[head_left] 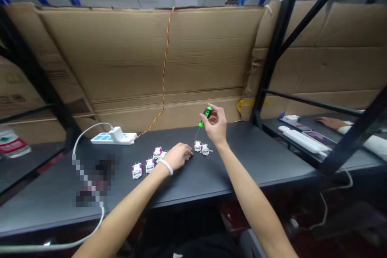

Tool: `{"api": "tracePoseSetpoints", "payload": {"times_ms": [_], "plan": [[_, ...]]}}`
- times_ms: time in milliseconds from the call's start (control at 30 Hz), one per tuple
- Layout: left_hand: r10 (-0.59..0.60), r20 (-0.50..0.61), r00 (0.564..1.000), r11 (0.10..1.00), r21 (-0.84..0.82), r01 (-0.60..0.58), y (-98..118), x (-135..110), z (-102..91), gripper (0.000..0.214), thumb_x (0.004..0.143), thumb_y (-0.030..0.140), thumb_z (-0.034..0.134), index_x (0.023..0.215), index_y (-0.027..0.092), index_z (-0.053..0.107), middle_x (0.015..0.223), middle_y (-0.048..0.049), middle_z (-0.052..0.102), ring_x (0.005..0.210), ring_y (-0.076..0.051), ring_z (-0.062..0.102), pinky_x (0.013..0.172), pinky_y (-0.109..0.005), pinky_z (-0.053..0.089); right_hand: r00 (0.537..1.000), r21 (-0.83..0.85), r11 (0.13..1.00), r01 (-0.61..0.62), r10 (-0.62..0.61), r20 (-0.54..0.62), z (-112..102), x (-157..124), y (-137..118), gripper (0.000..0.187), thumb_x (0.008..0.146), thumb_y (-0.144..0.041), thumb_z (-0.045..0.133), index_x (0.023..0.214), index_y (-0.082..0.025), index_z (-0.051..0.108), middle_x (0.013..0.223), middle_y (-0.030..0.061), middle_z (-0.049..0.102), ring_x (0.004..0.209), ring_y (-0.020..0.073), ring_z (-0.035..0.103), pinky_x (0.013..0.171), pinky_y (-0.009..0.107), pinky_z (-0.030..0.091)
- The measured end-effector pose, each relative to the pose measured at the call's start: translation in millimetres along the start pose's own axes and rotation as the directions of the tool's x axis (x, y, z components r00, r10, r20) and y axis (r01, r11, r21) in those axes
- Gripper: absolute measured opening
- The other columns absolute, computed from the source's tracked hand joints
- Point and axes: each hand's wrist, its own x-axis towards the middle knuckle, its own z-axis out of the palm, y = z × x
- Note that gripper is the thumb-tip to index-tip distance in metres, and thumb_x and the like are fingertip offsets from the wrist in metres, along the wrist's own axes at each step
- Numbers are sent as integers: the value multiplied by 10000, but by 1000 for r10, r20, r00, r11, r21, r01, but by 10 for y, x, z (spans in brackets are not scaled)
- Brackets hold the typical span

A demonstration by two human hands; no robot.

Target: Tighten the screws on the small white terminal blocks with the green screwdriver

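Note:
My right hand [217,124] grips a screwdriver [205,116] by its green and black handle. Its thin shaft slants down to the left, the tip close to a small white and purple part [197,146]. Touching or nearly touching that one is a second white and purple part [205,150]. My left hand [177,156], with a white bracelet on the wrist, rests low on the table, fingers curled together; whatever may be under them is hidden. Several similar parts [137,170] lie left of it, one partly covered by the hand.
On the dark table [256,157], a white power strip [115,138] with a plugged-in charger stands at the back left. Its white cable [101,209] loops forward. Cardboard [145,56] walls the back. Beyond a black post [273,56] at right, another person's hand [331,122] rests.

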Motion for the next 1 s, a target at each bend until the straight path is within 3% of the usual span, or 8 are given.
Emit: {"api": "tracePoseSetpoints", "payload": {"times_ms": [100, 200, 367, 433, 533, 667, 800, 1000], "plan": [[-2, 4, 1000, 1000, -5, 2, 11, 63, -17, 314, 852, 23, 667, 1050, 188, 846, 1288, -101, 781, 1253, -289, 702, 1157, -428, 535, 1000, -1, 1000, 3, -3, -2, -11, 9, -3, 459, 880, -397, 800, 1293, -233, 685, 1102, 53, 647, 921, 173, 677, 673, 268, 604], [-15, -7, 1000, 1000, -13, 15, -15, 8, -176, 328, 856, 32, 673, 1088, 197, 836, 1377, -102, 741, 1283, -289, 691, 1176, -431, 524, 1000, 5, 1000, -1, 1, -5, -23, 18, -11, 470, 883, -427, 796, 1291, -222, 684, 1120, 63, 642, 915, 181, 681, 660, 284, 604], [-155, -109, 982, 987, 25, 159, -269, -428, -610, 440, 898, 63, 591, 1269, 229, 759, 1428, -106, 687, 1335, -268, 655, 1213, -470, 472, 1000, 27, 999, -22, 22, -20, -20, 14, -31, 464, 868, -422, 802, 1272, -223, 692, 1082, 49, 640, 856, 170, 671, 648, 284, 597], [-271, -90, 958, 954, 110, 280, -393, -623, -689, 467, 865, 66, 627, 1279, 246, 745, 1398, -102, 706, 1364, -304, 632, 1256, -600, 369, 1000, 28, 999, -27, 27, -9, -12, 6, -37, 469, 860, -423, 804, 1271, -229, 692, 1080, 49, 640, 854, 170, 674, 647, 285, 599], [-311, -24, 950, 933, 185, 310, -517, -802, -660, 501, 827, 65, 675, 1279, 269, 743, 1419, -106, 707, 1432, -354, 568, 1263, -742, 193, 1000, 22, 999, -24, 24, 6, -5, -4, -43, 466, 853, -433, 808, 1266, -246, 699, 1103, 61, 645, 874, 181, 674, 656, 301, 611], [-294, 9, 956, 939, 192, 286, -521, -805, -567, 458, 801, 97, 734, 1213, 294, 775, 1360, -94, 742, 1410, -365, 570, 1267, -732, 152, 1000, 30, 999, -17, 16, 23, 5, -14, -31, 461, 846, -450, 813, 1251, -259, 708, 1109, 57, 649, 902, 190, 677, 660, 303, 624], [-280, 45, 959, 943, 198, 266, -363, -723, -543, 347, 834, 200, 782, 1168, 297, 785, 1208, -66, 777, 1311, -336, 618, 1262, -715, 134, 993, 162, 983, -86, 71, 96, 36, -46, -31, 547, 845, -458, 827, 1324, -239, 680, 1043, 45, 694, 860, 174, 703, 740, 316, 646], [-192, 0, 981, 972, 138, 190, -14, -762, -383, 329, 951, 318, 731, 1276, 271, 750, 1223, -100, 739, 1259, -330, 624, 1236, -631, 246, 958, 257, 954, -152, 79, 275, 21, -278, -214, 595, 882, -467, 801, 1414, -250, 646, 1093, 80, 792, 990, 231, 775, 913, 419, 673]]}}
